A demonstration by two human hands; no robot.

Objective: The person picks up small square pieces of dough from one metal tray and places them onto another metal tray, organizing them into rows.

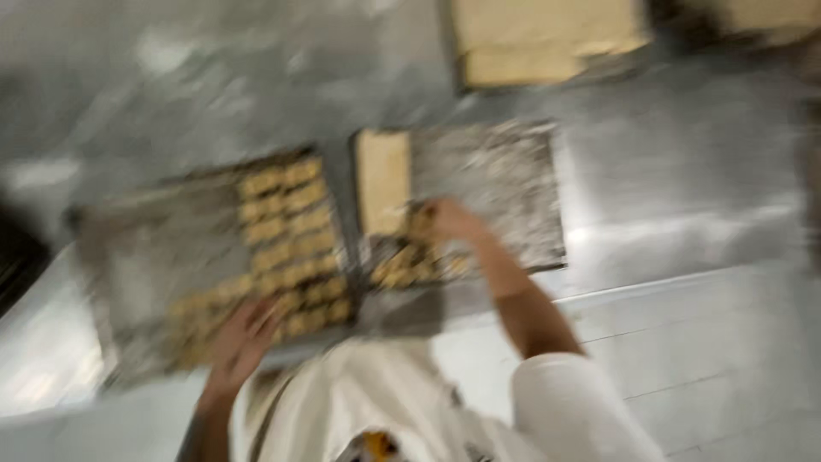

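The picture is heavily blurred. My left hand [242,340] rests with fingers spread over the near edge of a dark baking tray [145,257] that carries rows of small pale dough pieces [291,231]. My right hand [445,220] reaches onto a second dark tray [505,171]. It sits among a cluster of cut dough pieces [409,263], just below a pale slab of dough [382,181]. Blur hides whether its fingers grip a piece.
Both trays lie on a grey metal worktop [256,77]. A third tray with a large pale dough sheet [547,34] stands at the far edge. White floor tiles [701,342] show at the right. My white top [385,402] fills the bottom.
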